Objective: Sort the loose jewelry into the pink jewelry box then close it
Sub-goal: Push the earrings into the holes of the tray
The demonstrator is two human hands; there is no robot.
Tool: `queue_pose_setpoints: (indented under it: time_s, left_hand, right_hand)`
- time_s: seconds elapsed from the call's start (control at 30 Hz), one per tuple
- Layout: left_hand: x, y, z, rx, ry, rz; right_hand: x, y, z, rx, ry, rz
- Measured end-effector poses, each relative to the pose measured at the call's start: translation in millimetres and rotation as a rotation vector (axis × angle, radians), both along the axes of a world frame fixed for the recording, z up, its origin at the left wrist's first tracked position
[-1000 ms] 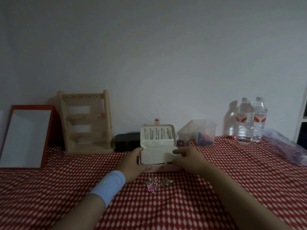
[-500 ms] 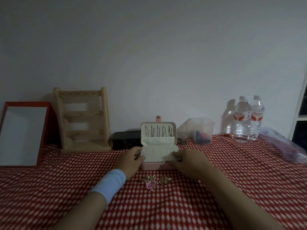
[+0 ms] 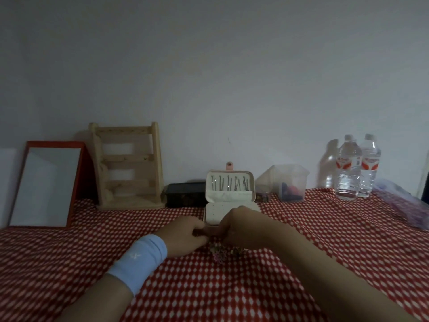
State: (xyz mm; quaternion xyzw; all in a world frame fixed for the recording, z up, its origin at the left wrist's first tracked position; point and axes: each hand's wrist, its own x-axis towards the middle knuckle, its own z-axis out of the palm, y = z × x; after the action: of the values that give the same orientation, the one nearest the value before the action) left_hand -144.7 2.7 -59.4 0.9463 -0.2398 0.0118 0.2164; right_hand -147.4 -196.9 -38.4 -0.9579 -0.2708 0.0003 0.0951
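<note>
The box (image 3: 232, 201) sits on the red and white cloth (image 3: 232, 289), and it is open. Its lid (image 3: 229, 183) stands straight up at the back. A row of thin silver pieces hangs inside the lid. A white flap (image 3: 214, 213) with small holes lies flat over the bottom part of the box.

Both my hands are at the front of the box. My left hand (image 3: 185, 235) is at the front left corner. Its fingers are bent and they hold the front edge of the box. I have a blue wristband (image 3: 139, 261) on that arm. My right hand (image 3: 242, 226) lies over the front right part of the box. Its fingers bend down over the front edge and hold it too. The two hands almost touch each other in front of the box.

The loose jewelry (image 3: 219, 253) lies on the cloth just in front of the box, close under my hands. It is too small and dark for me to tell the pieces apart.

A black case (image 3: 185, 195) stands just left of the box. Left of that is a wooden rack (image 3: 126, 166), and then a mirror (image 3: 46, 184) in a red frame. Right of the box, at the back, is a clear tub (image 3: 287, 184). Two bottles (image 3: 348, 168) stand well to the right of the box.
</note>
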Motion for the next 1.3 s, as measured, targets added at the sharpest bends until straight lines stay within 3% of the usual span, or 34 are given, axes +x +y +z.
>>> queue_pose_setpoints:
  time_s: [0.17, 0.3, 0.5, 0.63, 0.83, 0.97, 1.07, 1.2, 1.3]
  left_hand:
    - [-3, 5, -1, 0.061, 0.044, -0.008]
    - [1, 10, 0, -0.046, 0.049, 0.009]
    - [4, 7, 9, -0.584, 0.224, 0.118]
    - [13, -2, 21, -0.82, 0.315, 0.139]
    - [40, -16, 42, -1.104, 0.57, 0.139]
    - [60, -22, 47, -1.132, 0.713, 0.12]
    - [75, -26, 48, -1.099, 0.715, 0.104]
    - [91, -27, 44, -1.012, 0.586, 0.146]
    - [98, -27, 40, -0.891, 0.386, 0.182]
  right_hand:
    - [6, 3, -1, -0.035, 0.015, -0.018]
    - [11, 3, -3, 0.075, -0.008, -0.009]
    - [24, 4, 13, 0.452, -0.003, 0.08]
    - [37, 7, 26, 0.699, 0.034, 0.125]
    - [65, -2, 37, 0.831, -0.009, 0.077]
    - [84, -11, 39, 0.87, 0.012, 0.061]
    - [96, -15, 40, 0.904, 0.017, 0.081]
    - [115, -14, 39, 0.832, 0.045, 0.045]
    - [124, -11, 42, 0.741, 0.095, -0.012]
